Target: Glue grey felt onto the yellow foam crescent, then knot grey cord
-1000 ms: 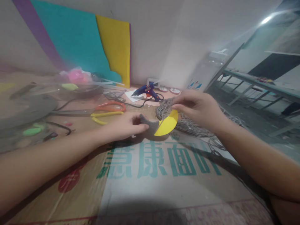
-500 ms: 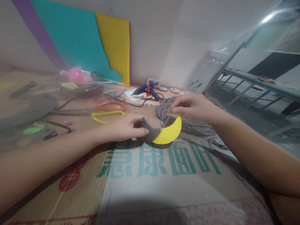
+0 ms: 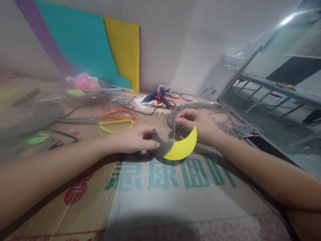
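A yellow crescent moon cutout (image 3: pixel 183 147) hangs level above the printed cardboard. Grey cord (image 3: pixel 163 142) wraps its left part in close turns, while its right part is bare yellow. My left hand (image 3: pixel 140 139) is closed on the wrapped left tip, thumb in front. My right hand (image 3: pixel 194 120), above the crescent, pinches the free grey cord, which runs taut down to the edge of the wrapped part. Behind and below the right hand lies a loose bundle of the same grey cord (image 3: pixel 225 113).
A blue glue gun (image 3: pixel 156 97) with a lit red light rests on white paper at the back. Scissors (image 3: pixel 117 120) with orange and yellow handles lie left. A plastic bottle (image 3: pixel 209 90) stands near the wall. A dark phone-like object (image 3: pixel 268 147) is partly behind my right forearm.
My right hand has moved left and slightly down toward the back, pulling the cord more upright. The crescent has shifted slightly down and right. My left hand keeps its hold.
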`<state>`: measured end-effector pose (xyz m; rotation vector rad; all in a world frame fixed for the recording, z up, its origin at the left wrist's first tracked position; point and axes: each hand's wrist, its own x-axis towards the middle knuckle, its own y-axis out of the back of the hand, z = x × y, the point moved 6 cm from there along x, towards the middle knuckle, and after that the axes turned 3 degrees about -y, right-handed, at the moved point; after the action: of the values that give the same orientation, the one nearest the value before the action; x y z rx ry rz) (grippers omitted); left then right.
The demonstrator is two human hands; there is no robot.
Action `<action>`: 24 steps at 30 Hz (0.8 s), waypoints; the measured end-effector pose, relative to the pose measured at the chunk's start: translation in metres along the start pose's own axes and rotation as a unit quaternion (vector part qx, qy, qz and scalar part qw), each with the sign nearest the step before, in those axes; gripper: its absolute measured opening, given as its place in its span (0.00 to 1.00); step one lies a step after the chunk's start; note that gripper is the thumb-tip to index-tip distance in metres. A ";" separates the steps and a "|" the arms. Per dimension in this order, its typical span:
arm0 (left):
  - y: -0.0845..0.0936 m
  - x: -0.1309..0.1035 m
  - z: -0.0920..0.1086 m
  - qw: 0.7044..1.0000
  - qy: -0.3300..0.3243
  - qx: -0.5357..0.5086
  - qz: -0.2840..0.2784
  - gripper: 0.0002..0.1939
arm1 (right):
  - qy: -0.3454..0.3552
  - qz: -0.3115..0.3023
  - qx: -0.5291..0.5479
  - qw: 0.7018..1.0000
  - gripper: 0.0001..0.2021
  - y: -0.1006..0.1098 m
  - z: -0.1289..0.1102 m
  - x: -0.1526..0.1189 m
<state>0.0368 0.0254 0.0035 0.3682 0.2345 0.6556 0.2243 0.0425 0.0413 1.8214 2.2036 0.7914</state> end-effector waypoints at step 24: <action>0.023 0.002 -0.009 0.971 0.007 -0.027 0.237 0.11 | -0.023 0.035 0.237 0.971 0.13 -0.010 0.017 -0.012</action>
<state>0.0224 0.0458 0.0048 0.3701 0.1408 1.1343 0.2266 0.0345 0.0199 2.1018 2.4644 0.2329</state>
